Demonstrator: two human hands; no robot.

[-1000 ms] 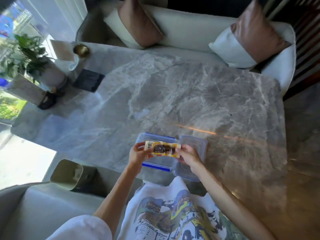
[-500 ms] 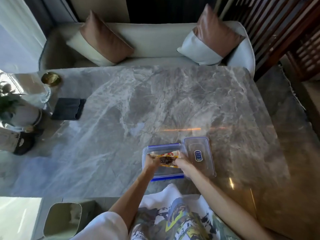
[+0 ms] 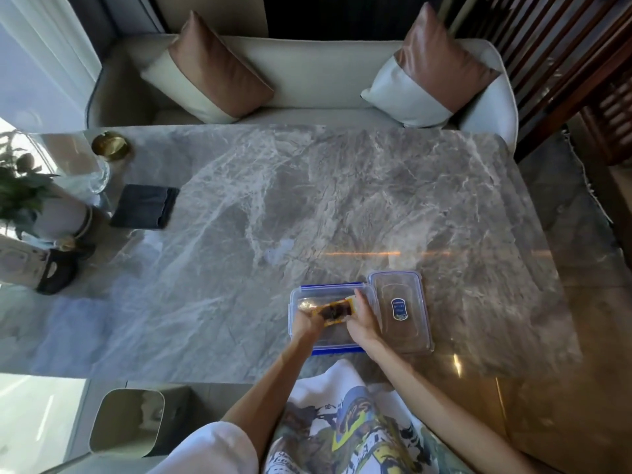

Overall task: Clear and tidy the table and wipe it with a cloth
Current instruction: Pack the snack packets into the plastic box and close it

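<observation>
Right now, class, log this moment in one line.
left hand: holds packet | right hand: holds packet | packet: over or in blue-edged box | labelled clear part: right of box | cloth: folded, far left

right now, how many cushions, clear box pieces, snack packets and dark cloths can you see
cushions: 2
clear box pieces: 2
snack packet: 1
dark cloth: 1
total: 6
</observation>
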